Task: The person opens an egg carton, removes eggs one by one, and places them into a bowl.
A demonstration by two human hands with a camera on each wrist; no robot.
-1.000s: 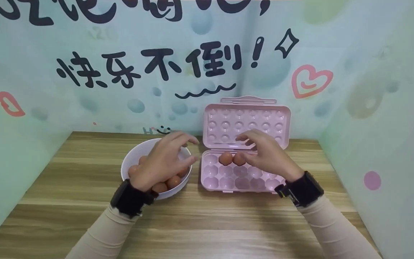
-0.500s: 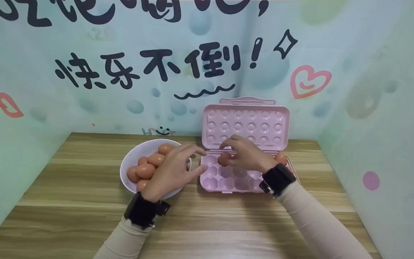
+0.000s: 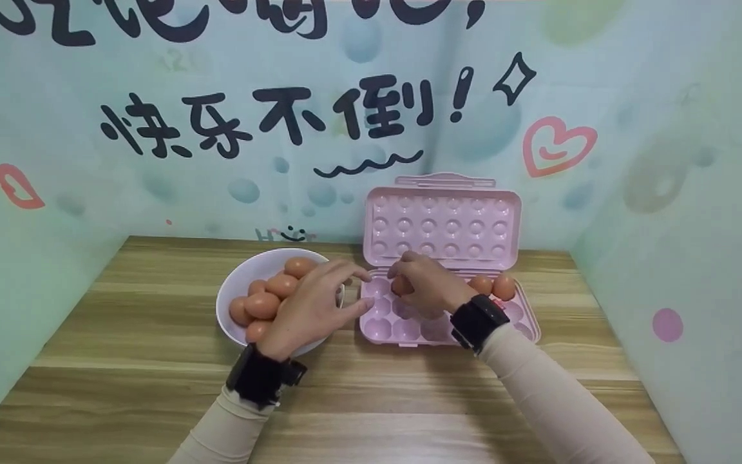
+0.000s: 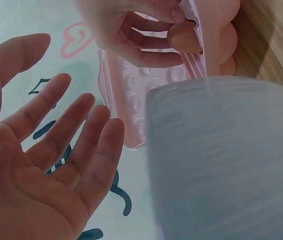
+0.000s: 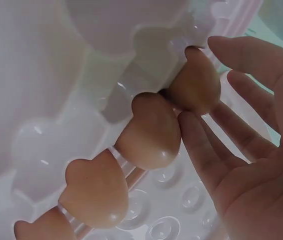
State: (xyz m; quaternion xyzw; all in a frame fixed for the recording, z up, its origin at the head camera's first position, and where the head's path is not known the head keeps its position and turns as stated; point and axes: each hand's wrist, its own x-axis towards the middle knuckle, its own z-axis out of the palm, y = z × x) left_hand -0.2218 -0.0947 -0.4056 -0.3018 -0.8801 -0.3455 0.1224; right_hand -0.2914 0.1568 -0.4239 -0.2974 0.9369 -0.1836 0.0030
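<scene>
A pink egg carton (image 3: 380, 330) stands with its dimpled lid raised. Along its back row sit several brown eggs (image 3: 504, 287). My right hand (image 3: 432, 283) reaches over the carton, thumb and fingers around the leftmost egg (image 5: 196, 85) of that row, which sits in its cup. My left hand (image 3: 316, 306) hovers palm-inward by the right side of a white bowl (image 3: 232, 277), fingers apart and slightly bent, holding nothing. Several brown eggs (image 3: 261, 305) are piled in the bowl, partly hidden by this hand. In the left wrist view the bowl's outer wall (image 4: 221, 165) fills the lower right.
The wooden tabletop (image 3: 371, 399) carries the bowl on the left and the carton on the right. A printed backdrop (image 3: 268, 129) rises close behind, right at the raised lid (image 3: 442, 225). Side panels (image 3: 654, 270) flank the table.
My right hand has moved left and down over the carton onto the leftmost egg, uncovering eggs at the right. My left hand has shifted right from over the bowl, exposing more of its eggs.
</scene>
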